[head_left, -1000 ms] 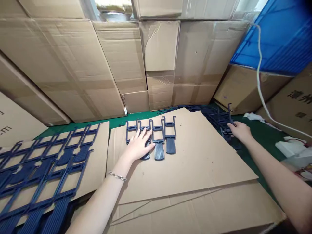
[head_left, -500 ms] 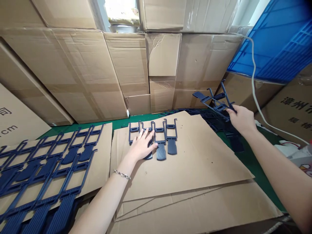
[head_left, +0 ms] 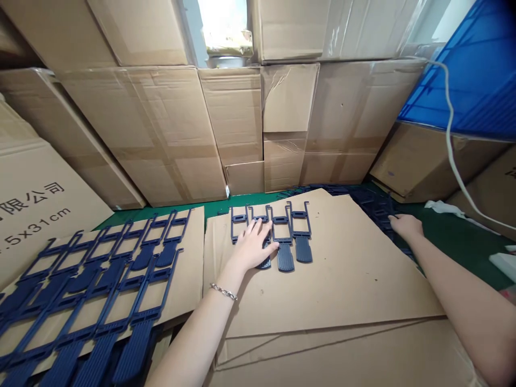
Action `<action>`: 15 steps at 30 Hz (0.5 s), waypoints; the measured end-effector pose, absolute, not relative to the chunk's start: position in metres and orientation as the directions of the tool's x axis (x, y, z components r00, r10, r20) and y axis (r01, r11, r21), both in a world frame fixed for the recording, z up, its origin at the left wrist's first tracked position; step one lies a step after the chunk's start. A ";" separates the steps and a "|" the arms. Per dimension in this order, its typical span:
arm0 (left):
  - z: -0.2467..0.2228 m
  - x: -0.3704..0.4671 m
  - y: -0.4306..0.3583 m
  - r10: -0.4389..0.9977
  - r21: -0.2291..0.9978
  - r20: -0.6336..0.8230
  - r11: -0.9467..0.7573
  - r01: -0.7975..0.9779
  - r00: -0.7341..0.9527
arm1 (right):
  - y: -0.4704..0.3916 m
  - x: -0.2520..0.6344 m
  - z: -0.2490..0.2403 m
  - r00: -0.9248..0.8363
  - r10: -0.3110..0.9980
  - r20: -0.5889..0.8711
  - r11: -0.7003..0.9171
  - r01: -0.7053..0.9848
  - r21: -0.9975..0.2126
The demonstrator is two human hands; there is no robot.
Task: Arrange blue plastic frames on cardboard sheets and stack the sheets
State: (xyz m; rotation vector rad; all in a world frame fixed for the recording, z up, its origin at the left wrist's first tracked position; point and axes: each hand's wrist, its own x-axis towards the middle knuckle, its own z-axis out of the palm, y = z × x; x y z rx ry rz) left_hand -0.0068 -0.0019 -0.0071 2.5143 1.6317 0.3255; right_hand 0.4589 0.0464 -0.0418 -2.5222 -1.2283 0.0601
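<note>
My left hand (head_left: 253,246) lies with fingers spread over a short row of dark blue plastic frames on a cardboard sheet (head_left: 346,274). Each frame has an open rectangular part with hooked ends and a ribbed paddle; the ribbed paddle (head_left: 303,250) at the row's right end is uncovered, while my hand partly hides another frame. Off the sheet's right edge, my right hand (head_left: 408,228) is closed at a heap of the same parts, its fingertips pinching a dark blue plastic frame (head_left: 382,217) that blends into the pile.
More blue frames (head_left: 139,344) lie in overlapping rows on another cardboard sheet to the left. Stacked cartons (head_left: 161,118) form a wall behind the green surface (head_left: 439,236). At right are a blue crate (head_left: 463,80) and a hanging white cable (head_left: 450,129).
My right hand has lowered the raised plastic frames down to the heap. My left hand stays on the row. The whole view has shifted leftward.
</note>
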 end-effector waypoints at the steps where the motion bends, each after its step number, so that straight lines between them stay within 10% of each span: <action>1: -0.007 -0.007 -0.002 0.913 0.226 0.106 -0.407 0.885 0.393 | 0.045 0.460 -0.044 0.647 0.758 0.077 -0.601 0.740 -0.303; 7: -0.010 -0.009 -0.002 0.904 0.228 0.125 -0.426 0.875 0.408 | 0.036 0.458 -0.032 0.727 0.679 0.098 -0.677 0.672 -0.299; 15: -0.008 -0.011 -0.003 0.890 0.250 0.193 -0.452 0.856 0.413 | 0.026 0.416 0.025 0.618 0.617 0.488 -0.498 0.786 -0.365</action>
